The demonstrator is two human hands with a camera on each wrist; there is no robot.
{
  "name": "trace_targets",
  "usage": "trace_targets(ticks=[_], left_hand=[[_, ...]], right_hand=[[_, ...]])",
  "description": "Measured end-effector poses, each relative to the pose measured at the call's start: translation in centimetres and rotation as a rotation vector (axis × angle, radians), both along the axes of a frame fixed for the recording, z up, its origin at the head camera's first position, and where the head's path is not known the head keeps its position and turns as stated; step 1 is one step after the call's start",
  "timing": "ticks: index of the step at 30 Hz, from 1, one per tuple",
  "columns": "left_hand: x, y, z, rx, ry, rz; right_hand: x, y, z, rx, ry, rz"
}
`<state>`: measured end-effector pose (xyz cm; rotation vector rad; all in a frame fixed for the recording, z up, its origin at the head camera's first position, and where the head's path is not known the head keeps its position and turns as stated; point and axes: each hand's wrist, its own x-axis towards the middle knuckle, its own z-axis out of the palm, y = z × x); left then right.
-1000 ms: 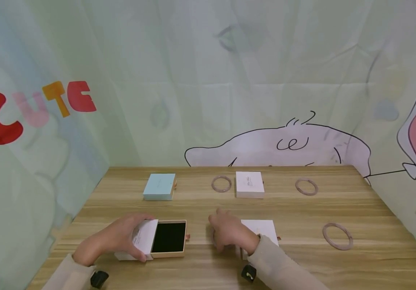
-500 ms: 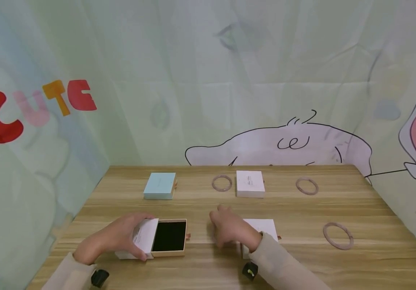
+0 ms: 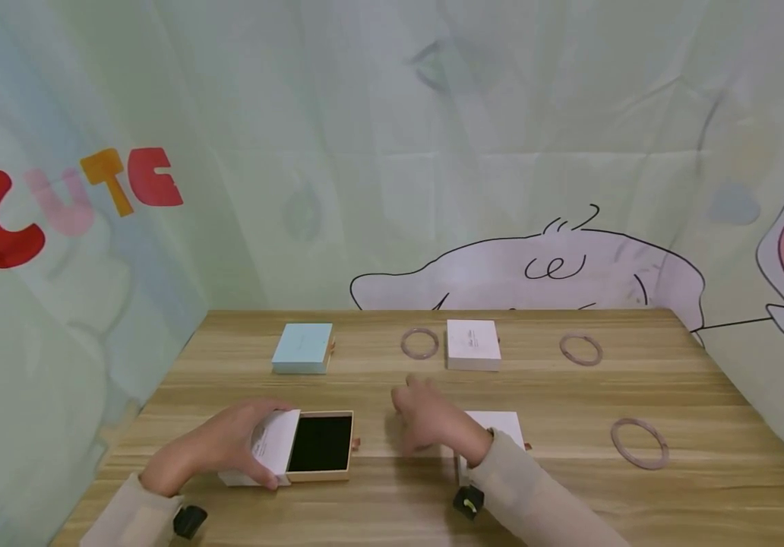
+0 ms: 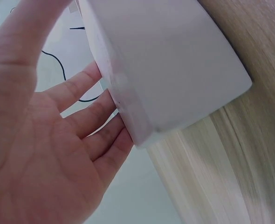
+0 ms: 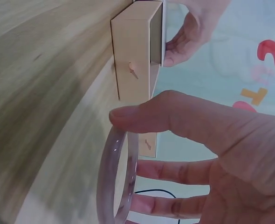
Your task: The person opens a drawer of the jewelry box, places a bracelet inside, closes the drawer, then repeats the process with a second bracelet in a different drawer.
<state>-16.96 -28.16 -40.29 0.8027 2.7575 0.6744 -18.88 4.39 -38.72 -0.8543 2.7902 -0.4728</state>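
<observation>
right grip (image 3: 431, 420) pinches bangle (image 5: 107, 177), palm down

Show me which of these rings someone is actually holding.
The ring pinched by the right hand. The other three lie untouched on the table: a back-centre ring, a back-right ring and a front-right ring.

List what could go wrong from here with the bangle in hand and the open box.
The smooth-looking bangle, pinched by the right hand, could slip. The drawer, partly out of its white cover, might shift if the left hand moves. The right sleeve reaches over another white box and might nudge it.
</observation>
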Motion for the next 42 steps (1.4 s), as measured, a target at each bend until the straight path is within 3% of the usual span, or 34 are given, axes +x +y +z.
trace_targets(ticks=[22,42], left_hand=[[-0.2,0.1,-0.1,-0.009,-0.021,0.021],[-0.2,-0.1,-0.2,-0.004,0.015,-0.004]], right_hand=[[-0.3,-1.8,0.6,-0.060,-0.028,-0.053],[-0.4,-3.9,1.6,-0.106,-0.047,-0.024]])
